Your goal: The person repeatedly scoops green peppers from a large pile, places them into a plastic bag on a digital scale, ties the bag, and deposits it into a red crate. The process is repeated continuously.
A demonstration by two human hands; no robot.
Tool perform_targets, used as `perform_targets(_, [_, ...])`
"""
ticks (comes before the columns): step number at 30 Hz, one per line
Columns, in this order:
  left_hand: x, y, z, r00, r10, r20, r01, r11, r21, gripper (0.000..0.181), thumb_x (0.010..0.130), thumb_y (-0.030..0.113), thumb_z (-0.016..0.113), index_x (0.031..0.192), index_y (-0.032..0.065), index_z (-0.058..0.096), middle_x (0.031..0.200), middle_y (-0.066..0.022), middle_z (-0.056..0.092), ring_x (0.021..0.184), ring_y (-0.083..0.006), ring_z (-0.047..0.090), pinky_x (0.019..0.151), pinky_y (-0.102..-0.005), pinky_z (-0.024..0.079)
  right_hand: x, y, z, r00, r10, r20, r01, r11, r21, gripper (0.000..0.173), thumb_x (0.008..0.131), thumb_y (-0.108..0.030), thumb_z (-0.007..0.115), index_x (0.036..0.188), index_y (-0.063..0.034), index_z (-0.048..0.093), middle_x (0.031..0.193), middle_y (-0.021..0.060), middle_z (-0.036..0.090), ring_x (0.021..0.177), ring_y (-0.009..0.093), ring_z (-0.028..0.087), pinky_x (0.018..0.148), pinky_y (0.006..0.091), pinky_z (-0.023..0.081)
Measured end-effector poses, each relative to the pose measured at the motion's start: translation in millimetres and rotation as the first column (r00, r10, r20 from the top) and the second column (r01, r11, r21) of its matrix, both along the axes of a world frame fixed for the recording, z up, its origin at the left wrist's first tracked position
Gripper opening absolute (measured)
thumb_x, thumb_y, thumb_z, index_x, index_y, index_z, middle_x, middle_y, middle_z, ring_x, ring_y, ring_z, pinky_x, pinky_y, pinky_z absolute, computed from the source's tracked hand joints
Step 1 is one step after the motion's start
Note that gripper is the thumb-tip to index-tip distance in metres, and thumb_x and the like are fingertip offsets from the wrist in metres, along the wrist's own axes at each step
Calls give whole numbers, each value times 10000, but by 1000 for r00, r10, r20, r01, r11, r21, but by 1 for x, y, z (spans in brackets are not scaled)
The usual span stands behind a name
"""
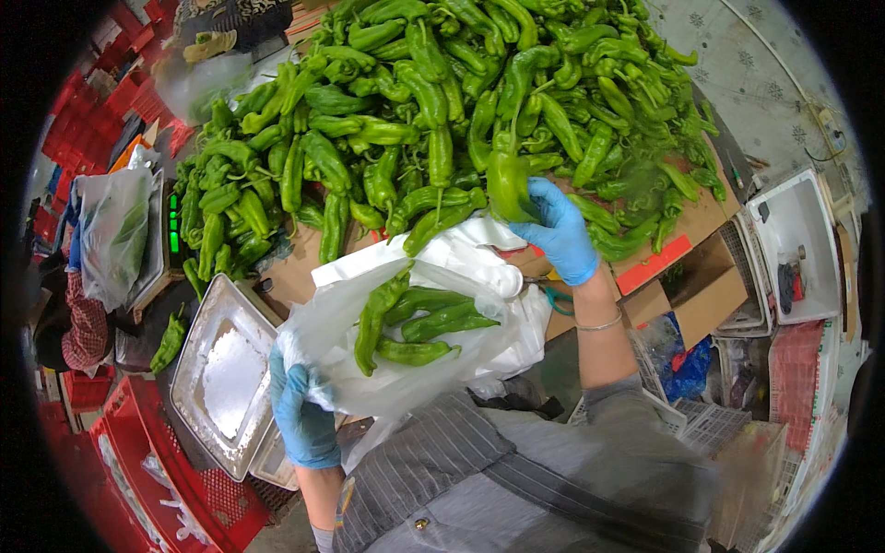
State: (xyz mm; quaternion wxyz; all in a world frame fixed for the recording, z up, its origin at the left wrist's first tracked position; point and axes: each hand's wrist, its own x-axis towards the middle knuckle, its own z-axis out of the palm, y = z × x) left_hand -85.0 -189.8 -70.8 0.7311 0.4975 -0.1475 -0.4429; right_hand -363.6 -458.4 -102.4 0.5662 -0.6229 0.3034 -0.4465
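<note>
My left hand (pixel 301 411), in a blue glove, grips the rim of a clear plastic bag (pixel 332 332). Inside the spread bag lie several long green peppers (pixel 415 318). My right hand (pixel 563 231), also gloved in blue, has its fingers around a green pepper (pixel 509 183) at the near edge of a large heap of green peppers (pixel 415 97). Under the bag and behind it is a stack of white plastic bags (pixel 477 259). A teal-handled pair of scissors (pixel 559 301) is partly hidden below my right wrist.
A metal weighing pan (pixel 225 373) stands left of my left hand. Farther left, a bagged portion of peppers (pixel 117 235) rests on another scale with a lit green display (pixel 174 222). Red crates (pixel 159 477) stand lower left; an open cardboard box (pixel 709 290) and white foam box (pixel 798 242) are at right.
</note>
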Motion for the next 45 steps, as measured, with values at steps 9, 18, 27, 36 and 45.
perform_targets(9, [-7, -11, 12, 992, 72, 106, -76, 997, 32, 479, 850, 191, 661, 1262, 14, 494, 1127, -55, 589, 924, -132, 552, 783, -237, 450, 27, 20, -1, 984, 177, 0, -177, 982, -71, 571, 723, 115, 704, 1251, -35, 549, 1196, 42, 608, 1076, 159, 585, 949, 309, 453])
perform_targets(18, [3, -33, 33, 915, 10, 404, -62, 991, 116, 189, 869, 96, 671, 965, 50, 515, 880, 1, 568, 799, -99, 531, 711, -233, 439, 63, 29, 14, 965, 158, -208, -252, 776, -579, 372, 642, 102, 671, 954, -89, 604, 1090, 54, 635, 1092, 267, 558, 991, 403, 393])
perform_targets(27, [-22, -59, 18, 844, -258, 470, 251, 965, 80, 560, 831, 163, 707, 1298, -11, 452, 1219, -98, 554, 1094, -175, 532, 926, -312, 451, 92, 67, 45, 814, 312, -490, -567, 607, -556, 398, 636, -34, 746, 1009, -104, 627, 1040, 44, 626, 953, 278, 565, 902, 404, 422])
perform_targets(36, [1, -63, -34, 960, -273, -56, 265, 956, -122, 510, 910, 272, 630, 1312, 0, 472, 1233, -70, 563, 1155, -189, 505, 1035, -321, 348, 90, 73, 43, 840, 523, -147, -525, 851, 26, 543, 781, -122, 766, 1261, -37, 525, 1132, 75, 639, 1028, 139, 607, 897, 286, 494])
perform_targets(45, [7, -59, -14, 991, -70, 114, 48, 981, 187, 522, 846, 179, 678, 1302, 13, 487, 1217, -77, 580, 1113, -190, 550, 981, -316, 420, 77, 72, 36, 913, 407, -22, -407, 913, -23, 404, 800, -58, 732, 1165, -25, 561, 1163, 75, 626, 1055, 152, 599, 909, 289, 486])
